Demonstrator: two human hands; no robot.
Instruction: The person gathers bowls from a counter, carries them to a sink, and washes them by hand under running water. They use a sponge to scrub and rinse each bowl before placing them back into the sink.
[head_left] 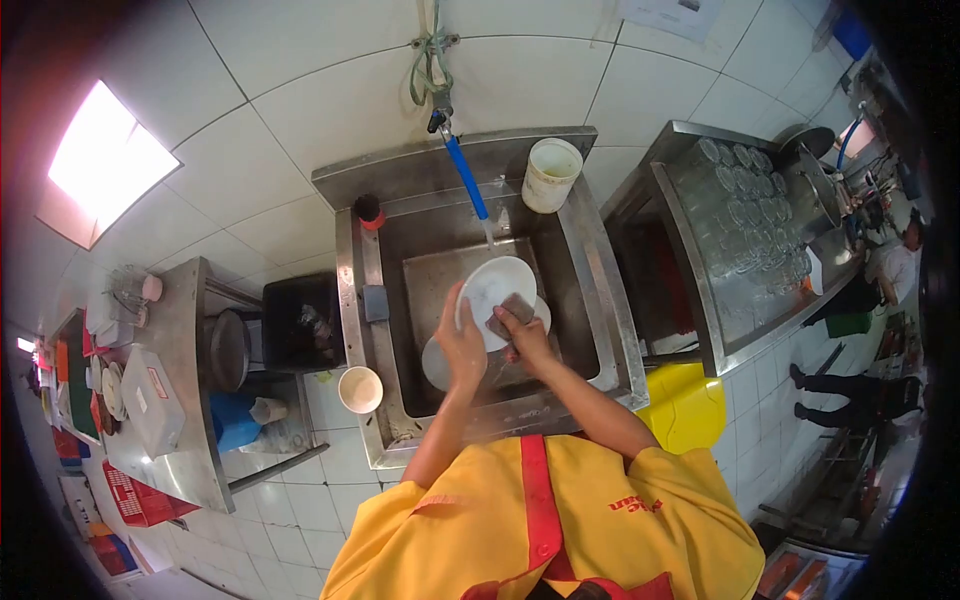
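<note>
Plate (490, 283) held over sink (350, 290) — scrub in hand
Left hand (462, 347) grips its rim; right hand (526, 338) closed on sponge (510, 312), pressed to its face — likely wet, slippery, breakable; a rim hold looks safest.

The one head-worn camera looks steeply down from above the person's shoulders onto the sink (348, 300) — close, at arm's length, left hand (462, 345) holding the plate (490, 282) and right hand (525, 335) the sponge (510, 312) over its middle — its wide lens also catching the tiled wall (300, 100) behind it, the steel table (195, 440) to its left and the counter (745, 320) to its right.
</note>
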